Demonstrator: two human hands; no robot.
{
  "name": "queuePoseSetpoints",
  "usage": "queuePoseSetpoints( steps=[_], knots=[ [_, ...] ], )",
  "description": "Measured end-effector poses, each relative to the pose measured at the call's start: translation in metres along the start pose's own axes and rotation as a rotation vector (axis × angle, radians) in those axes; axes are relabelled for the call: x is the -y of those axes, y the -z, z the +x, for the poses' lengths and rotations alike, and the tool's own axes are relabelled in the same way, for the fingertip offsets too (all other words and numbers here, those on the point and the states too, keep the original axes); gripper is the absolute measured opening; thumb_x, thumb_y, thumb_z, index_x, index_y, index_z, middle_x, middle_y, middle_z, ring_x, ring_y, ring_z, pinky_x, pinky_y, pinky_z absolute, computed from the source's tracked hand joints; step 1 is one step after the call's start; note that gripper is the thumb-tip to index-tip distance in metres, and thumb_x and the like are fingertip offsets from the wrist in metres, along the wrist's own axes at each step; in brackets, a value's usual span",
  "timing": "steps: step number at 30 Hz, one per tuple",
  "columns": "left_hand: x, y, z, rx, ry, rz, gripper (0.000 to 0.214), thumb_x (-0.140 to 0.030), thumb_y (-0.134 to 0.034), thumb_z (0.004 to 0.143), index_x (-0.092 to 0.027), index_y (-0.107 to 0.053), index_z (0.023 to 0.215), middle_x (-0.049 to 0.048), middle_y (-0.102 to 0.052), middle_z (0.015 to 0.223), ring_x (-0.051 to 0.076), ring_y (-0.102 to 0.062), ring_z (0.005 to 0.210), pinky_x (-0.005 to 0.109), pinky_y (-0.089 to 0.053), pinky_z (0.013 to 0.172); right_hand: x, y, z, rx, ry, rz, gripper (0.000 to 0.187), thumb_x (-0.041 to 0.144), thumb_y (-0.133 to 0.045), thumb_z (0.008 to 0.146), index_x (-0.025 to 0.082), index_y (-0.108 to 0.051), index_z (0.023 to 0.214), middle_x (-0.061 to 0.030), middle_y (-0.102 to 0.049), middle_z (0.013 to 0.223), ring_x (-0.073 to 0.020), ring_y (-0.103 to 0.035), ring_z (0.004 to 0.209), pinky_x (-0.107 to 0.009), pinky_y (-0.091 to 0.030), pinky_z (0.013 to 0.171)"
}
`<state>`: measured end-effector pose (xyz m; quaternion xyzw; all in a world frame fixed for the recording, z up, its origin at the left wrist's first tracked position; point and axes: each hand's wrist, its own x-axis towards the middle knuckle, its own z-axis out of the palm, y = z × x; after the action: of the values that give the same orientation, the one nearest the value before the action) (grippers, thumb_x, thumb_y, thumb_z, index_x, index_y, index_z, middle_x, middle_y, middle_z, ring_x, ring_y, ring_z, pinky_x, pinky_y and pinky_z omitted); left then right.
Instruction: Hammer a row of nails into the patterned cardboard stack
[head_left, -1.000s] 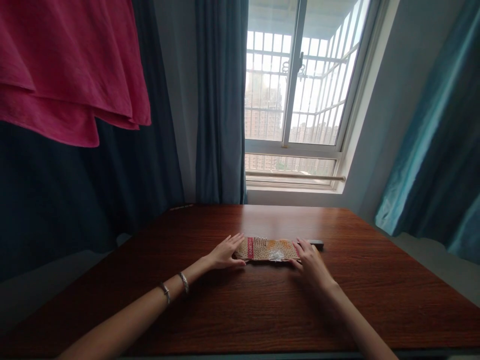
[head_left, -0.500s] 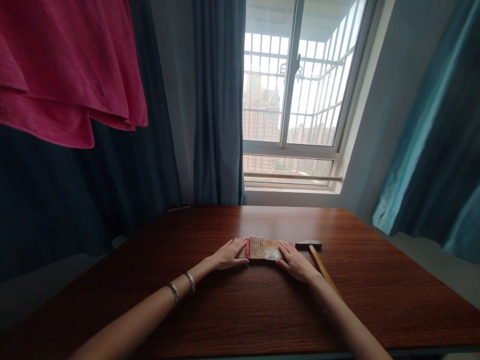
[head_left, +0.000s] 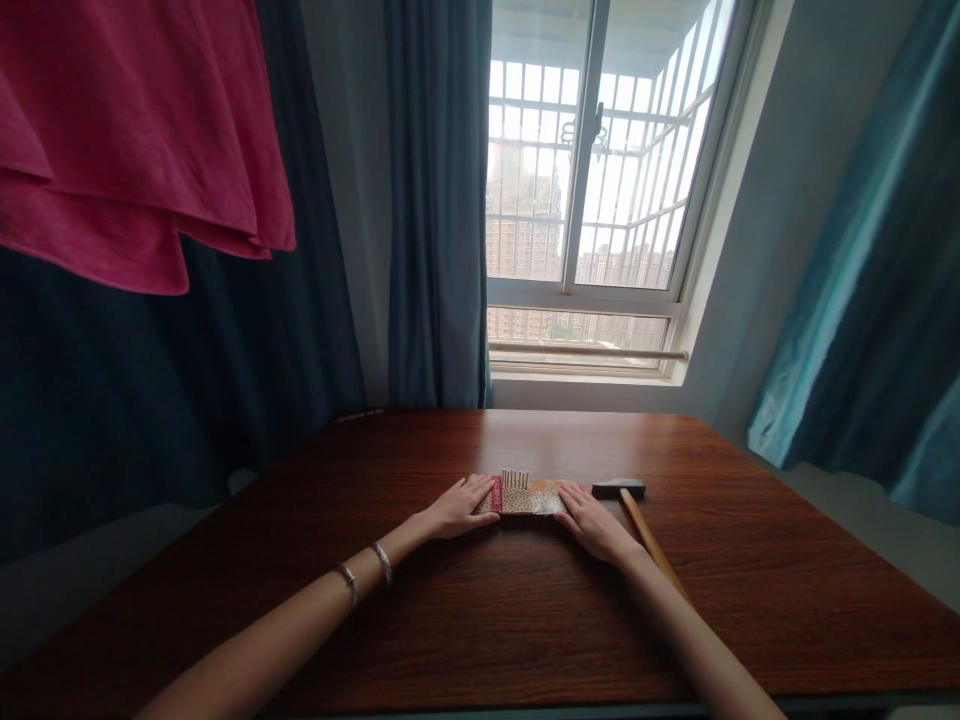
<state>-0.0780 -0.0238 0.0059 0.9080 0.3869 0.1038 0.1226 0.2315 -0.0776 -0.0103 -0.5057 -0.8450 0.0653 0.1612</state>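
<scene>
A small flat board (head_left: 517, 498) with a speckled, patterned top and a red band lies crosswise on the table. Several nails (head_left: 514, 479) stand upright in a row near its back edge. My left hand (head_left: 459, 507) grips the left end, fingers on top and thumb along the front. At the opposite end my right hand (head_left: 592, 520) holds it the same way. Just right of that hand is a hammer (head_left: 619, 489) with a dark head; its wooden handle runs toward me, partly hidden behind my right forearm.
The brown wooden table (head_left: 420, 640) spreads around the board. A barred window (head_left: 585, 200) is beyond it, between blue curtains (head_left: 439, 200). At upper left hangs a pink cloth (head_left: 142, 140).
The board's front edge shows a little more, and the view has shifted very slightly. Both hands keep their places at the board's ends; the hammer lies as before.
</scene>
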Motion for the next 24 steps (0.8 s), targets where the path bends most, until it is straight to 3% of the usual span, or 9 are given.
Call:
queuePoseSetpoints(
  steps=[17,24],
  knots=[
    [0.0022,-0.0034,0.0012,0.034,0.001,0.081,0.079,-0.066,-0.035,0.078,-0.020,-0.019,0.141,0.0089,-0.024,0.145,0.026,-0.019,0.133,0.038,-0.017,0.108,0.0000,-0.0003,-0.0009,-0.019,0.014,0.007,0.060,0.047,-0.028,0.089,0.011,-0.035,0.136,-0.0134,-0.031,0.142,-0.0237,-0.024,0.133,-0.041,-0.015,0.110],
    [0.0054,-0.0044,0.0014,-0.013,-0.050,0.068,0.091,-0.069,-0.046,0.071,-0.018,-0.017,0.141,0.0108,-0.021,0.146,0.027,-0.018,0.133,0.038,-0.016,0.109,0.0068,0.0072,-0.0046,-0.017,0.022,-0.043,0.065,0.053,-0.033,0.085,0.011,-0.036,0.135,-0.0139,-0.031,0.142,-0.0250,-0.025,0.132,-0.041,-0.015,0.110]
  ],
)
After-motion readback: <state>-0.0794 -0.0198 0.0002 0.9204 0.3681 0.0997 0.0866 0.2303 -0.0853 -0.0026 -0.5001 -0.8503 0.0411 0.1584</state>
